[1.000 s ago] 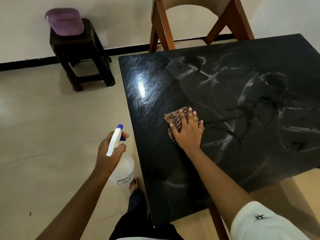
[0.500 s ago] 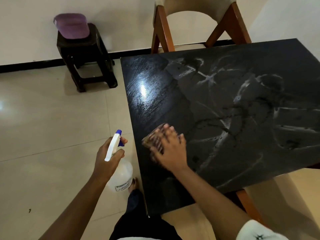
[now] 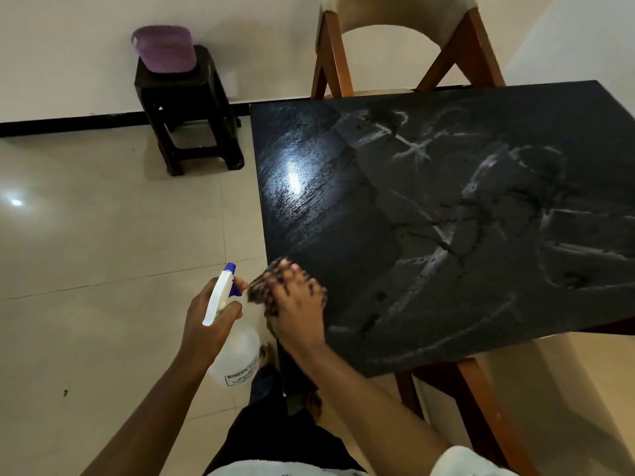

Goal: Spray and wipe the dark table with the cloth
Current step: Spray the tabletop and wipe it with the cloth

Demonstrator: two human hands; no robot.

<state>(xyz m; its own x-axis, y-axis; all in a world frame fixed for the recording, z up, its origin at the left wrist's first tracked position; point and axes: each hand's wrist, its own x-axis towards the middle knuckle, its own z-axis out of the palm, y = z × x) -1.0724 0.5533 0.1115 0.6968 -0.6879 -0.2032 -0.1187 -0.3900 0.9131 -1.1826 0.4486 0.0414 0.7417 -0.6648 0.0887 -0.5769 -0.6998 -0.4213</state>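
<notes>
**Cloth at the table's near-left edge**

While the right hand (image 3: 298, 312) presses flat on the cloth (image 3: 266, 286), fingers spread wide over it, the cloth sits at the near-left edge of the table (image 3: 429, 218), part of it overhanging the left side. The cloth is dark and checked, though motion blur smears its pattern and the fingertips. Left of it, off the table and above the floor (image 3: 86, 269), the left hand (image 3: 209, 324) grips the neck of a spray bottle (image 3: 233, 341), fingers closed round it below the white head with its blue nozzle. The bottle's clear body hangs below the hand, a label on its near side too small to read. Nozzle and cloth are just beside each other; I cannot tell if they touch.

The tabletop is dark and shows pale, dried-looking streaks and smears across its middle and right side, while the far-left part gleams wet with a bright light reflection. A chair (image 3: 402, 39) with brown wooden legs and a pale back stands at the far side of the table. Another chair's wooden leg shows under the near edge. Well to the left by the wall, a dark stool (image 3: 189, 111) carries a purple tub (image 3: 163, 48). A white sleeve (image 3: 464, 462) covers the right upper arm at the near edge of view.
</notes>
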